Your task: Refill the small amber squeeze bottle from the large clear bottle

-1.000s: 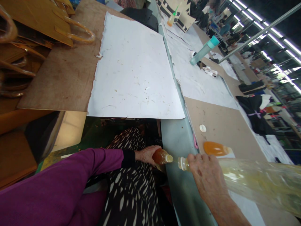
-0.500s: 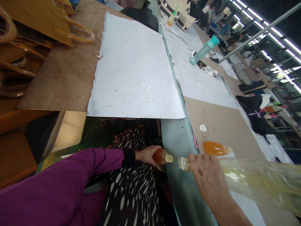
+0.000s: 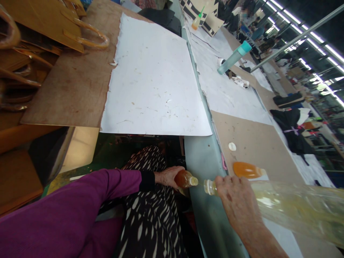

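Observation:
My left hand is closed around a small amber bottle, whose open mouth points right. Facing it is the white-rimmed mouth of a large clear bottle with pale yellow liquid, tipped on its side. My right hand grips that large bottle by the neck. Between the two mouths there is a small gap, and a thin thread of liquid seems to cross it. A second orange bottle lies just beyond my right hand on the brown board.
White paper covers the board ahead. Brown bags with handles are stacked at the left. A teal drinking bottle, a white round cap and a pink-handled tool are on the right-hand table. People are visible far back.
Almost nothing differs. Both hands hold the two bottles in the same places, mouth to mouth, and the view has shifted only very slightly.

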`<state>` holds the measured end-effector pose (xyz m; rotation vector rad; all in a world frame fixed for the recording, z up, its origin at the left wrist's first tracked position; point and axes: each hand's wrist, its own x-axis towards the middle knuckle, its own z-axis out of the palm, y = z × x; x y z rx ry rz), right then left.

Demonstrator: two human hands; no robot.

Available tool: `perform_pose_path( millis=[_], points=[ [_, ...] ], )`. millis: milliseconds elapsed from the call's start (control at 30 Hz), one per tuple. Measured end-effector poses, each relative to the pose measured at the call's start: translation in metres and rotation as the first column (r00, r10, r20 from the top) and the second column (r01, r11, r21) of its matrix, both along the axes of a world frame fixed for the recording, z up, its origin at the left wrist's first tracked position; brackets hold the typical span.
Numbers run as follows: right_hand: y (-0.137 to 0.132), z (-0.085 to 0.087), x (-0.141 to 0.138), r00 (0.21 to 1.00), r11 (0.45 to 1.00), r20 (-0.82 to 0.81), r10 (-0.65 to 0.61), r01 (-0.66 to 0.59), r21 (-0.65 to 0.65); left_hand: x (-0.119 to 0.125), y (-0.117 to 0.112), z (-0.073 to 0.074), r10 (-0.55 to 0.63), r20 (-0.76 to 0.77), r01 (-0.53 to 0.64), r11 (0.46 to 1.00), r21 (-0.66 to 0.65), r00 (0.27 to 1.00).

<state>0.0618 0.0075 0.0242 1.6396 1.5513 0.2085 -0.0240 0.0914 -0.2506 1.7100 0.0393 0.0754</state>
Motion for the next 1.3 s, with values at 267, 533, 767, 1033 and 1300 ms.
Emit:
perform_pose_path(
  millis=[267,533,767,1033,1300],
  points=[
    [0.006,0.002,-0.005,1.000,0.999,0.019,-0.019,0.020,-0.028,0.000,0.002,0.002,-0.023,-0.012,0.023,1.000,-0.004,1.000],
    [0.006,0.002,-0.005,0.999,0.999,0.040,-0.004,0.005,-0.038,0.000,0.002,0.002,-0.017,-0.022,0.017,1.000,0.006,1.000],
    [0.011,0.003,-0.009,0.996,0.996,0.055,-0.064,0.067,-0.055,0.000,0.002,0.001,-0.013,0.005,0.013,1.000,0.001,1.000],
    [0.007,0.000,-0.005,0.999,0.998,0.033,-0.040,0.042,-0.051,0.000,0.002,-0.001,-0.013,-0.001,0.013,1.000,-0.014,1.000],
    [0.006,0.000,-0.005,0.998,0.997,0.033,-0.055,0.057,-0.054,0.000,0.002,0.002,-0.011,-0.011,0.011,1.000,-0.010,1.000]
  ],
)
